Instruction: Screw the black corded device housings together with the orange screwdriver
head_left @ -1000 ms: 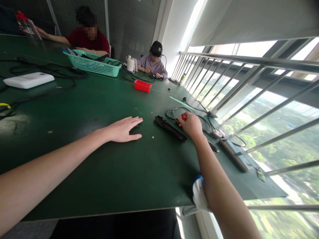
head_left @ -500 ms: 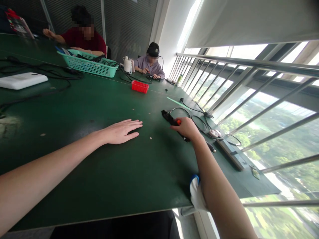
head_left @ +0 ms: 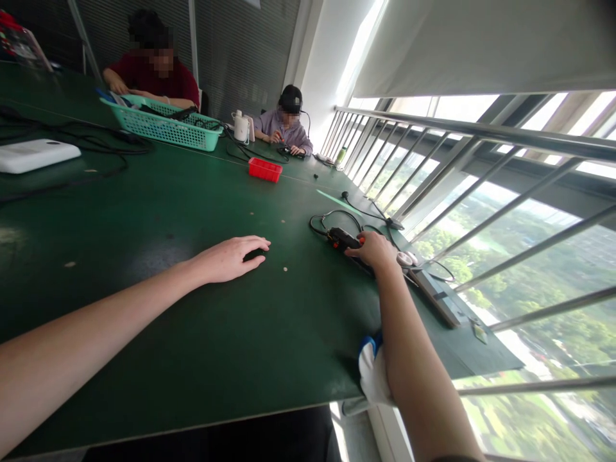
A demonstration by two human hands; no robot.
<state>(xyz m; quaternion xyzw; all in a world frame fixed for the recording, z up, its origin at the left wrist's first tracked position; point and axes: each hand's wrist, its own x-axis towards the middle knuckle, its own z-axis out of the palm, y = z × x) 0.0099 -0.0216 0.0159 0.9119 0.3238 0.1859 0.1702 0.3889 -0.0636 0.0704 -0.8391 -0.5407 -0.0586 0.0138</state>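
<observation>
Right of centre, the right hand (head_left: pixel 378 251) is gripping a black part (head_left: pixel 342 238); mid-frame, the left hand (head_left: pixel 228 259) is lying empty, thumb apart.

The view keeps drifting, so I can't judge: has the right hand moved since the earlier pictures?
Yes: the right hand has moved to the right, farther from the red tray.

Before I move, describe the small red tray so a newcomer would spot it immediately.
On the green table, find the long teal basket. Right of it and slightly nearer sits a small, open tray. Its bright red colour sets it apart from that larger, perforated basket.
</observation>
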